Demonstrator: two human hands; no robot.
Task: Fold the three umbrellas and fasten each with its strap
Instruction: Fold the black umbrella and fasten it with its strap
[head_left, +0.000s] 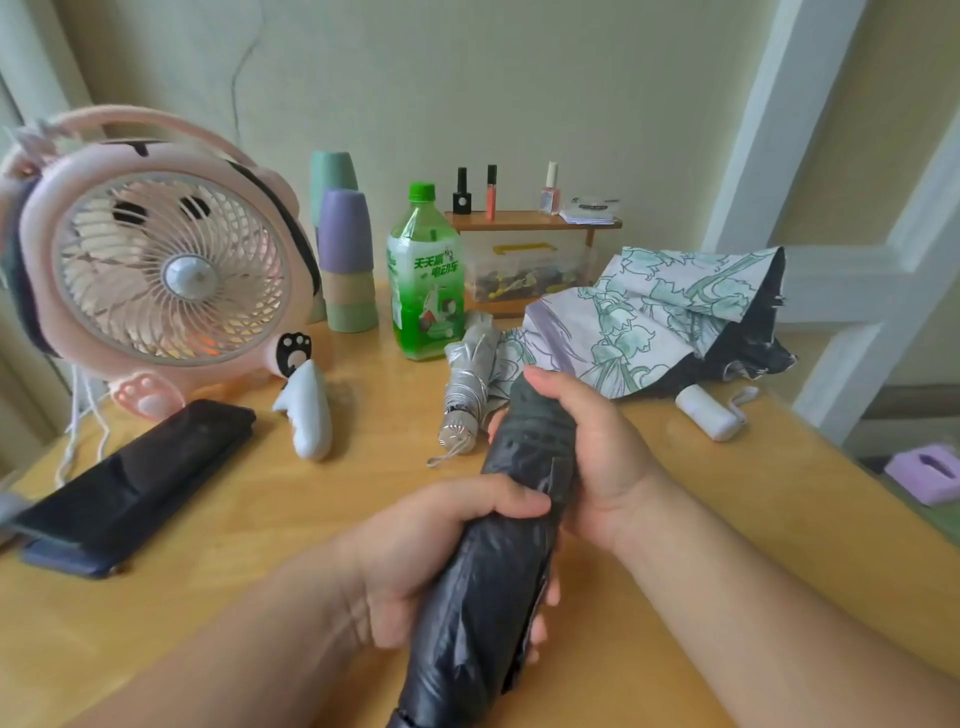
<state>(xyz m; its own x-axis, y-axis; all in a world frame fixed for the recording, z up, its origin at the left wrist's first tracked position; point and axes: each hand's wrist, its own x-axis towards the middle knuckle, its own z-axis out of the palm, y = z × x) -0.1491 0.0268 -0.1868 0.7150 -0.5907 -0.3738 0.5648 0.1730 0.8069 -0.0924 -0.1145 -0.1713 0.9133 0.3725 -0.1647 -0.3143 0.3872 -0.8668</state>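
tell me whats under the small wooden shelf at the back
A clear plastic box with a yellow handle sits under the wooden shelf. It holds small mixed items, too blurred to name. The green bottle covers the left end of that space.

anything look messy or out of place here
The floral umbrella lies on the right, canopy splayed loose, dark lining showing. The silver umbrella beside it is bunched, ribs exposed. The black umbrella looks rolled. Nothing spilled or broken.
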